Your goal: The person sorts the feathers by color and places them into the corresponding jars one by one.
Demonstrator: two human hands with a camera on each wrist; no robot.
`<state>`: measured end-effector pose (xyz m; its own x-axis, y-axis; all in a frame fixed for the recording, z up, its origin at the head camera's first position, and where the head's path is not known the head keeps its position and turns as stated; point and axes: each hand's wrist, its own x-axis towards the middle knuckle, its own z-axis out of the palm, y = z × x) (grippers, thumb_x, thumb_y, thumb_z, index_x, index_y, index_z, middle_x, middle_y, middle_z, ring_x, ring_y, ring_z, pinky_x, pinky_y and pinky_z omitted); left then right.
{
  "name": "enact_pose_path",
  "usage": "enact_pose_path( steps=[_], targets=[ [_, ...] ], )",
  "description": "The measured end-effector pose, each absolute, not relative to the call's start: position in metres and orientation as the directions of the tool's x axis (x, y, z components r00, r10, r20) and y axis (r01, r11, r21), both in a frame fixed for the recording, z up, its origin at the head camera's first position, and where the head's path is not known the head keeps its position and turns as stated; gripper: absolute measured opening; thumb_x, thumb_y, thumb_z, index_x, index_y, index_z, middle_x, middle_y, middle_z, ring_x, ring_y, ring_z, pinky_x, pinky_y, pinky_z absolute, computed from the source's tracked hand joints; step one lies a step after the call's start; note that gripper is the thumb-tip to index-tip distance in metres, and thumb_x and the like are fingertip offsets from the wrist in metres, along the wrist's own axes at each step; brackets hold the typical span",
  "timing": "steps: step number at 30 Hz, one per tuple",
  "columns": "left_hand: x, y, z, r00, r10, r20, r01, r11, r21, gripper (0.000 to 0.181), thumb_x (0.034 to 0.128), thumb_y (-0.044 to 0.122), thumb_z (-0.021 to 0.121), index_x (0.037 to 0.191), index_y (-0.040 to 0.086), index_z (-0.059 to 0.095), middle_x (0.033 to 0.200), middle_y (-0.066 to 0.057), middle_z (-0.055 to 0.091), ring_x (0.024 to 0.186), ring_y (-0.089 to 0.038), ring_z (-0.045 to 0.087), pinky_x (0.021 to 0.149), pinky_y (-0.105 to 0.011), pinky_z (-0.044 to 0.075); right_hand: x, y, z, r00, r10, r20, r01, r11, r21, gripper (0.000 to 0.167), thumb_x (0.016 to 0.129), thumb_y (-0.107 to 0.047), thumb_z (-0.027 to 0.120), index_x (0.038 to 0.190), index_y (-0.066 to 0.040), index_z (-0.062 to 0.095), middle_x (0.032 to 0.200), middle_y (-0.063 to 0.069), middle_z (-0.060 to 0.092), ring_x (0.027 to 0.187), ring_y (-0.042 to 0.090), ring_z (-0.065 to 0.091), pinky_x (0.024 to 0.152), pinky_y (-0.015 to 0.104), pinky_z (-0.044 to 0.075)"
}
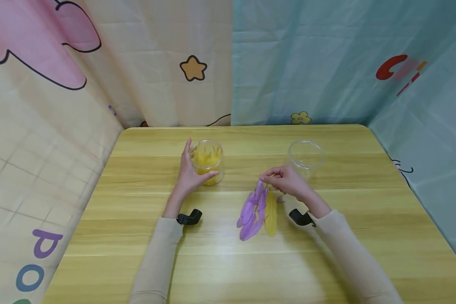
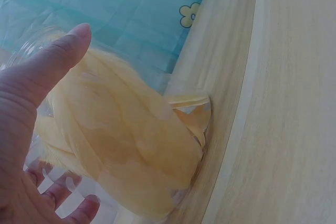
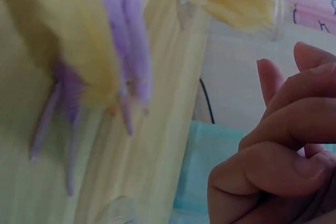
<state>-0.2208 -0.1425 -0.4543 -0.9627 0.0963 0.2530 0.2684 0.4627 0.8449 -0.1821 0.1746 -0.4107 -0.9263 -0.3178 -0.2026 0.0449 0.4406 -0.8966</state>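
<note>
At the back left of the table, my left hand [image 1: 190, 171] holds a clear plastic jar [image 1: 221, 166], thumb in front and fingers at the far side. Yellow feathers [image 2: 121, 135] fill this jar, their shafts pointing up. My right hand [image 1: 286, 181] hovers over the quill ends of several purple feathers [image 1: 251, 211] on the table. Beside these lies a yellow feather [image 1: 271, 213]. In the right wrist view, the right fingers [image 3: 257, 166] are loosely bent and the feathers are apart from them; no feather shows between them.
A second clear jar [image 1: 305, 154] stands behind the right hand, at the back right. The wooden table [image 1: 220, 270] meets printed curtains [image 1: 289, 63] at its back and sides. A black wrist camera [image 1: 189, 217] is strapped at each cuff.
</note>
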Motion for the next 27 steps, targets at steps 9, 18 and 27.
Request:
enact_pose_path(
  steps=[9,18,27],
  targets=[
    [-0.221,-0.145,-0.456,-0.960,0.101,0.260,0.277,0.461,0.843,0.126,0.0653,0.039,0.087,0.149,0.042,-0.007,0.155,-0.011,0.011,0.138,-0.031,0.018,0.104,-0.059,0.022,-0.181,0.191,-0.441,-0.921,-0.269,-0.281,0.075,0.585,-0.807,0.026,0.091,-0.026,0.065,0.090,-0.001,0.069,0.049,0.004,0.047,0.039,0.009,0.035,0.039,0.023,0.030],
    [-0.223,-0.145,-0.455,-0.958,0.105,0.265,0.283,0.460,0.842,0.126,0.0649,0.039,0.087,0.149,0.043,-0.007,0.154,-0.011,0.012,0.137,-0.031,0.019,0.104,-0.059,0.022,-0.180,0.188,-0.452,-0.935,-0.205,-0.291,0.074,0.688,-0.722,0.028,0.089,-0.030,0.067,0.075,-0.006,0.068,0.051,0.004,0.054,0.040,0.011,0.042,0.039,0.025,0.036],
    [-0.222,-0.146,-0.454,-0.959,0.109,0.263,0.283,0.461,0.841,0.127,0.0638,0.041,0.087,0.149,0.041,-0.006,0.155,-0.009,0.011,0.138,-0.032,0.018,0.104,-0.060,0.021,-0.182,0.180,-0.456,-0.925,-0.179,-0.336,0.127,0.687,-0.716,0.030,0.082,-0.032,0.074,0.069,-0.007,0.067,0.050,0.001,0.052,0.039,0.010,0.041,0.040,0.025,0.038]
  ],
)
